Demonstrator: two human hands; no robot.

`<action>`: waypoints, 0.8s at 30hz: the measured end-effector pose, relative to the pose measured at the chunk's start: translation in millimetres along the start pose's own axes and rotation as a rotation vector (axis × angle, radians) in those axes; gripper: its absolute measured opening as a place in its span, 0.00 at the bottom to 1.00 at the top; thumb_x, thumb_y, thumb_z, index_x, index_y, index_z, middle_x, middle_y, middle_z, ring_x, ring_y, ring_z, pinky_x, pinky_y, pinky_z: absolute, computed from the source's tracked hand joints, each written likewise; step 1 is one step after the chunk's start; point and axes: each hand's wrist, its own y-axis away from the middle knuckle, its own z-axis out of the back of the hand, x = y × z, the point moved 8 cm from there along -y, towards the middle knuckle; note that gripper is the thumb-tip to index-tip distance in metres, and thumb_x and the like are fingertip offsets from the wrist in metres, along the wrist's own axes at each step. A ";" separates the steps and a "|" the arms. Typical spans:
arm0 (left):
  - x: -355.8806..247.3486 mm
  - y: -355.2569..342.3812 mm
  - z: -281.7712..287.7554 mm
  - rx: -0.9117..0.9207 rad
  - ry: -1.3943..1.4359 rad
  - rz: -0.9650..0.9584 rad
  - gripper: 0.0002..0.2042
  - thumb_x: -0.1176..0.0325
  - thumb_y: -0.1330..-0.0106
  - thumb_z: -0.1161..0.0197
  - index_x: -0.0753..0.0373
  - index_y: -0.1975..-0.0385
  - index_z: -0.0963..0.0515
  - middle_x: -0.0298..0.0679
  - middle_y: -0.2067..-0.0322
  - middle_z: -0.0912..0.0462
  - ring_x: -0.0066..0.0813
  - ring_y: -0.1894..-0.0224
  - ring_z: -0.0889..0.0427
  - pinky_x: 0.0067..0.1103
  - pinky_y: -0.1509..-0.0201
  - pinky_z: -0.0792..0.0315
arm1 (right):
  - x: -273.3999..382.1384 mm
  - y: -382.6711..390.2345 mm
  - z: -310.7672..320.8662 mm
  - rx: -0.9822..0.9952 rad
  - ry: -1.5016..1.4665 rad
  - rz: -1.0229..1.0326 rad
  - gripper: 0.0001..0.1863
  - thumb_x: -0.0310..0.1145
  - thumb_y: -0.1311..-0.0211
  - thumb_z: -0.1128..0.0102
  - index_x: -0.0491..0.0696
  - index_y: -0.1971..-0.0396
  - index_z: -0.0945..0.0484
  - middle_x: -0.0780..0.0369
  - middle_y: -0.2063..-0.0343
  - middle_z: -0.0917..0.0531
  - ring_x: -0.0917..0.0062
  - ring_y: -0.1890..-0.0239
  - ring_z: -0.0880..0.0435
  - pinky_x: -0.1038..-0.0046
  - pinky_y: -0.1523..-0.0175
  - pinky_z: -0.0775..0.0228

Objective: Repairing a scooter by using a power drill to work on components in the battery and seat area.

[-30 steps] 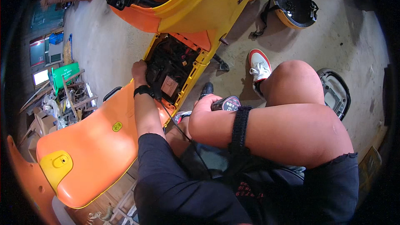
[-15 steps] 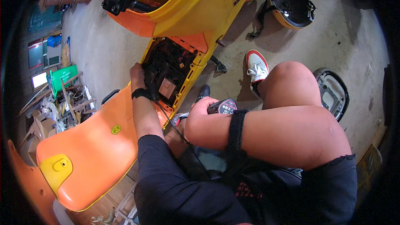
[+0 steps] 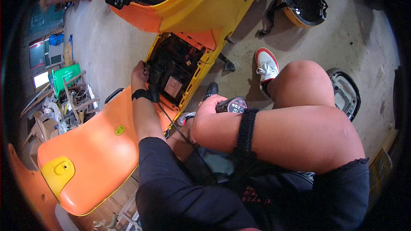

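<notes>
Hands at open scooter compartment

Scooter compartment [image 3: 175, 75], panel off, dark wiring and a brownish block exposed, sits just above picture centre. Left hand [image 3: 139, 70] rests on its rim at 9 o'clock, fingers curled over the edge and reaching inside; black wristband below it. Right hand [image 3: 204, 107], at 5 o'clock from the opening and near it, is clamped around a dark cordless power tool [image 3: 231, 105], fingers closed on the grip. A black cable [image 3: 173, 124] runs from the compartment down between the forearms. Yellow-and-orange scooter body [image 3: 197, 4] lies at 12 o'clock. Detached orange panel [image 3: 94, 154] at 7 o'clock. Helmet [image 3: 302, 2] on concrete floor [image 3: 355, 38] at 2 o'clock. Cluttered scrap pile [image 3: 64, 98] at 9 o'clock.
</notes>
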 end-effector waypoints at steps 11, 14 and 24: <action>-20.5 -4.5 3.1 -0.135 -0.510 -0.344 0.17 0.56 0.37 0.46 0.63 0.80 0.25 0.31 0.86 0.29 0.25 0.86 0.33 0.24 0.82 0.41 | 5.8 -12.5 -2.3 0.051 -0.004 -0.054 0.22 0.49 0.37 0.50 0.53 0.48 0.23 0.66 0.51 0.20 0.70 0.52 0.22 0.51 0.47 0.35; -5.9 -30.9 11.9 -0.264 -0.409 -0.192 0.21 0.55 0.40 0.46 0.71 0.77 0.21 0.43 0.81 0.20 0.42 0.77 0.22 0.34 0.70 0.31 | 8.3 -21.2 -7.3 0.087 -0.004 -0.068 0.22 0.49 0.37 0.50 0.53 0.48 0.23 0.66 0.51 0.20 0.70 0.52 0.22 0.51 0.47 0.35; -33.4 -27.2 -11.7 -0.280 -1.366 -0.474 0.24 0.50 0.38 0.51 0.68 0.68 0.18 0.62 0.64 0.21 0.57 0.56 0.21 0.41 0.49 0.29 | 23.7 -31.4 -7.7 0.141 0.013 -0.119 0.22 0.48 0.37 0.50 0.53 0.48 0.23 0.65 0.51 0.20 0.70 0.52 0.22 0.51 0.47 0.35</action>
